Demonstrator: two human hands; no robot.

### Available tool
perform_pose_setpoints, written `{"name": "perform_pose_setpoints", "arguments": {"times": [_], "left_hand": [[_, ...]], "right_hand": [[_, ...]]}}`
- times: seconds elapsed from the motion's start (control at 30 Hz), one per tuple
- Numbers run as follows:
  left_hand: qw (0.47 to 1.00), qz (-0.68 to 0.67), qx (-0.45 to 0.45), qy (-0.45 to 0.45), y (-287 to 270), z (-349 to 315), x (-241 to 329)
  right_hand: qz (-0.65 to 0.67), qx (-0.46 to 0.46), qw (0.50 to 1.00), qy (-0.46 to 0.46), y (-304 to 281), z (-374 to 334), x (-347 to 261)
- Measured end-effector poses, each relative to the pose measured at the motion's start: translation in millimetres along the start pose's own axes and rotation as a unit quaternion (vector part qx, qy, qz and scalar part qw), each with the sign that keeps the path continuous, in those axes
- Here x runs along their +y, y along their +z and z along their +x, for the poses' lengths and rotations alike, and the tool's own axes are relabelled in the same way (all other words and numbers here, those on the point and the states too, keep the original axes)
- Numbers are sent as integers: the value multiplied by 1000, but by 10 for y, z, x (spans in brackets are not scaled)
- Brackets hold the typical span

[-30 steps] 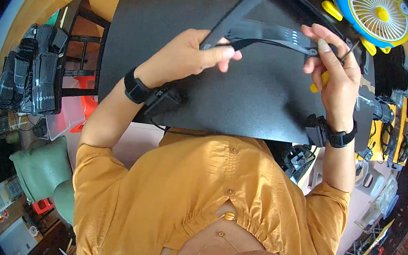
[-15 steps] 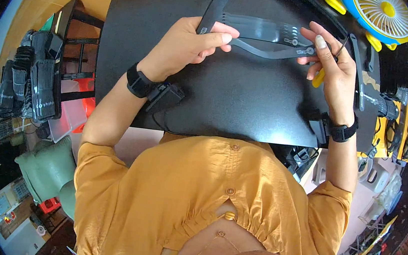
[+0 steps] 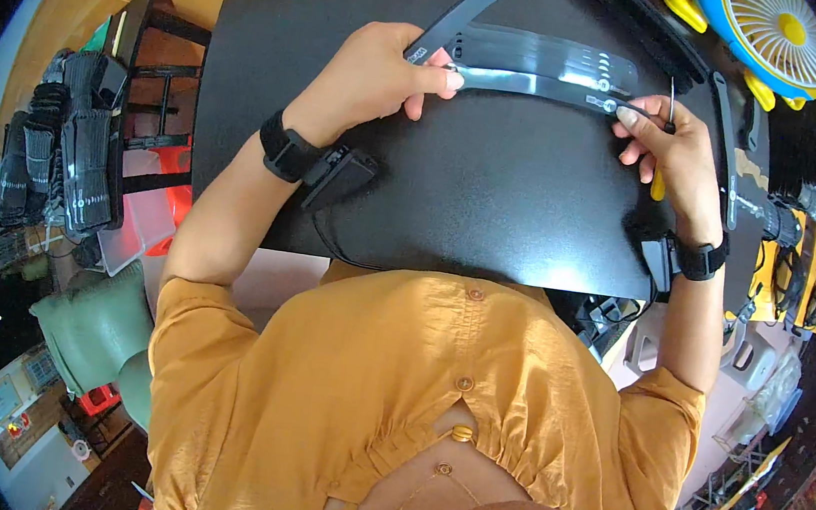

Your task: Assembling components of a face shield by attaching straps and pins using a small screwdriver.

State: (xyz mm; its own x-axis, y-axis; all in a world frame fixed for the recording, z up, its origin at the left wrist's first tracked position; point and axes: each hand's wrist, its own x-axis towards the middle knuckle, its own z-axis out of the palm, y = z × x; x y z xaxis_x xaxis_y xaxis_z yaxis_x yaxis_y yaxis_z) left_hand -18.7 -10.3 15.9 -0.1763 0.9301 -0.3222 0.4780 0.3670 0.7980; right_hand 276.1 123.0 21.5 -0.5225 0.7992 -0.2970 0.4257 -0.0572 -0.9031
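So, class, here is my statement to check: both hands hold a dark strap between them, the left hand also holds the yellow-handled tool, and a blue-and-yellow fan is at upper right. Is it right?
Not quite: the yellow-handled tool is in the right hand, not the left hand, as the head view shows. The rest of the statement stands.

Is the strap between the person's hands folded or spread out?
Spread out: the strap runs in one gently curved length from the left hand to the right hand, with no fold visible between them.
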Motion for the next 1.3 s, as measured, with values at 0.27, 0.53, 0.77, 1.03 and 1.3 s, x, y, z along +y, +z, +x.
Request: {"name": "perform_pose_setpoints", "arguments": {"times": [0.27,0.53,0.77,1.03,1.3], "left_hand": [[998,-59,34,3,34,82,-42],[999,-26,31,-17,58,129,-48],[998,-26,38,-39,52,107,-7],[997,-30,43,-53,57,125,7],[997,-27,55,-37,74,105,19]], "right_hand": [[-34,14,999,36,-32,57,50],[-36,42,998,37,-29,61,70],[-16,36,999,21,-35,85,117],[-45,49,997,26,-17,129,121],[-80,64,995,16,27,124,69]]}}
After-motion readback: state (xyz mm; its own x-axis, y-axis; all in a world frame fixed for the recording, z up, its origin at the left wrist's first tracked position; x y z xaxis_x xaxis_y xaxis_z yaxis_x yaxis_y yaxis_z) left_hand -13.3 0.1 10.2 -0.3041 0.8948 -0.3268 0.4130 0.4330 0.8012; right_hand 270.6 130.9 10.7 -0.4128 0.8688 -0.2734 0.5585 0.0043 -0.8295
